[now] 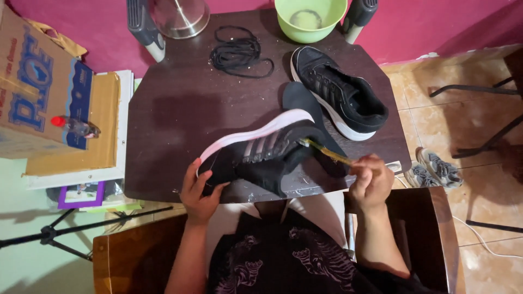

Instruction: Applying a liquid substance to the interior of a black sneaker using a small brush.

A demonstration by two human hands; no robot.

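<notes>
My left hand (199, 191) grips the toe end of a black sneaker (261, 152) with a white sole, tipped on its side over the dark wooden table (180, 103). My right hand (371, 182) holds a yellow-handled brush (327, 153) whose head touches the sneaker's heel side. A second black sneaker (340, 92) sits upright at the table's right, without laces. A black insole (298, 98) lies between the two shoes. Black laces (239, 54) are coiled at the table's far middle.
A green bowl (310, 19) and a metal bowl (180, 16) stand at the far edge. A cardboard box (38, 81) with a small red-capped bottle (73, 126) is at the left. Grey shoes (433, 169) lie on the tiled floor to the right. Tripod legs (71, 231) at lower left.
</notes>
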